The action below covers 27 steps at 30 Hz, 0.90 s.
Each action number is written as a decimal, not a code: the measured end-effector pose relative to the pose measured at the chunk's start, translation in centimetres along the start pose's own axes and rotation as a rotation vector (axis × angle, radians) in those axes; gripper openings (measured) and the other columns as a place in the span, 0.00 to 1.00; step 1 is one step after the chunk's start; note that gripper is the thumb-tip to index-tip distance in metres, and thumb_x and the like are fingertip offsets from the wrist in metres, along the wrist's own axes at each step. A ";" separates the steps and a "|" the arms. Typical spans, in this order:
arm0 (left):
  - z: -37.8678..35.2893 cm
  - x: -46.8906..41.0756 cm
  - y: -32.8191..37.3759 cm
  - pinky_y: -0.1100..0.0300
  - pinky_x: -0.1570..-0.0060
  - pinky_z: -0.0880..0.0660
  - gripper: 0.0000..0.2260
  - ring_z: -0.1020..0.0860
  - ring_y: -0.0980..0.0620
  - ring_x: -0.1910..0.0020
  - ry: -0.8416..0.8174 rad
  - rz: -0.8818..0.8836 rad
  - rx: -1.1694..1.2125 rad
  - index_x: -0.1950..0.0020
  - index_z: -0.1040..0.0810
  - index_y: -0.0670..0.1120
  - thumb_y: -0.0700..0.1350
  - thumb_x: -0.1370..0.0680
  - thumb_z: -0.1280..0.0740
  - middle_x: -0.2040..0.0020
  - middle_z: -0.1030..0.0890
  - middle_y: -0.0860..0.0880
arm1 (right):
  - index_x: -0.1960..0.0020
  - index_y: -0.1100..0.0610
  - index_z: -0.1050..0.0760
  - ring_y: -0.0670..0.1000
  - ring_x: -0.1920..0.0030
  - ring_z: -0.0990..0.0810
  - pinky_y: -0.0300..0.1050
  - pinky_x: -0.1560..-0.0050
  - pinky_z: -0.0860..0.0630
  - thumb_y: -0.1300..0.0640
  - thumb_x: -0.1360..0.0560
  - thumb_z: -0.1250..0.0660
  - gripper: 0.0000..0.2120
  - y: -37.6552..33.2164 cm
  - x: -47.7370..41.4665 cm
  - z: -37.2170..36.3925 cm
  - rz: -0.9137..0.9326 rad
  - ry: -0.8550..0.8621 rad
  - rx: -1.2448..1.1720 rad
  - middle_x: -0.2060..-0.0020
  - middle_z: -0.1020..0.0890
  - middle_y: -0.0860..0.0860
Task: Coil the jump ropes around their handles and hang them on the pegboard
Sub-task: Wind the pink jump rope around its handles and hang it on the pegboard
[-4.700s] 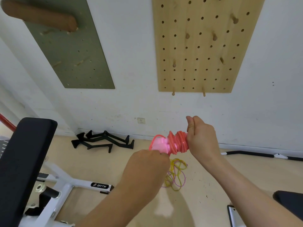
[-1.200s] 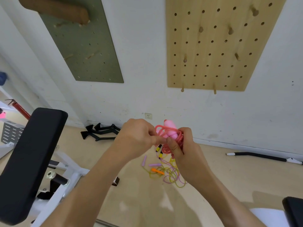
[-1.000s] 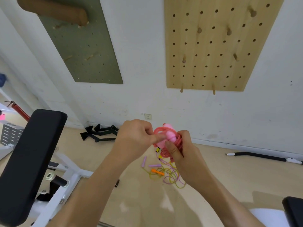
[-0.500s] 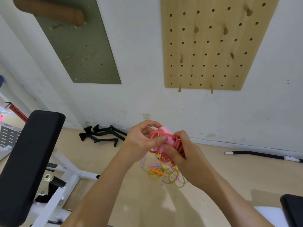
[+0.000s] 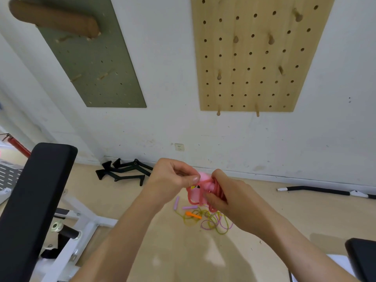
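Hands meet before me: my right hand (image 5: 227, 192) grips the coiled pink jump rope (image 5: 201, 190), my left hand (image 5: 173, 178) pinches its strand; above them hangs the light wooden pegboard (image 5: 258, 55).

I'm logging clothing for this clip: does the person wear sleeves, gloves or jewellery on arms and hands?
Nothing worn shows. The left hand and right hand are ungloved, without visible rings or watch, and no sleeve comes into view.
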<state>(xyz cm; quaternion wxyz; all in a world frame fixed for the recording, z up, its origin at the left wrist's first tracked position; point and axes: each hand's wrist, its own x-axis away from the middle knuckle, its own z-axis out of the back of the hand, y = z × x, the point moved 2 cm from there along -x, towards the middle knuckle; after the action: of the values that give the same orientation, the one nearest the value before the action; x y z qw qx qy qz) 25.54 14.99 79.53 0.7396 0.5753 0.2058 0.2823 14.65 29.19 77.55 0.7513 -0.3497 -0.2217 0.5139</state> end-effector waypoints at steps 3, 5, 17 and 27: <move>-0.1 -0.3 -0.5 0.62 0.65 0.26 0.10 0.24 0.53 0.70 0.026 0.027 0.001 0.59 0.20 0.42 0.28 0.26 0.36 0.67 0.21 0.45 | 0.59 0.47 0.41 0.41 0.69 0.25 0.38 0.69 0.28 0.43 0.23 0.39 0.13 -0.5 -0.2 0.6 0.050 -0.026 0.150 0.66 0.21 0.44; -0.2 -0.9 -0.9 0.60 0.63 0.29 0.11 0.27 0.50 0.69 0.085 0.101 0.119 0.55 0.25 0.43 0.28 0.23 0.41 0.67 0.23 0.44 | 0.59 0.48 0.43 0.46 0.68 0.28 0.40 0.68 0.34 0.40 0.23 0.42 0.15 -1.1 -0.3 1.2 0.096 -0.020 0.289 0.67 0.25 0.46; -4.7 0.2 2.8 0.49 0.66 0.28 0.11 0.35 0.52 0.74 -0.079 -0.174 -0.221 0.64 0.30 0.55 0.39 0.32 0.34 0.77 0.34 0.55 | 0.55 0.52 0.37 0.54 0.65 0.22 0.47 0.67 0.29 0.54 0.25 0.41 0.04 2.1 -3.6 1.2 -0.115 0.094 0.083 0.70 0.21 0.47; -1.0 -0.4 2.5 0.63 0.69 0.28 0.12 0.26 0.50 0.70 0.081 -0.078 0.247 0.57 0.35 0.45 0.32 0.24 0.34 0.68 0.24 0.45 | 0.41 0.53 0.30 0.48 0.67 0.20 0.46 0.64 0.24 0.53 0.23 0.34 0.12 1.5 -1.7 -0.6 -0.208 0.062 -0.653 0.65 0.15 0.48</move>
<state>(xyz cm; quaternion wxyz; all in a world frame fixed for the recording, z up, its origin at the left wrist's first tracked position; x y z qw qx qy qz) 24.16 15.90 81.67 0.6645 0.6418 0.2908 0.2489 13.53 27.76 76.06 0.6544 -0.5629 -0.3861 0.3254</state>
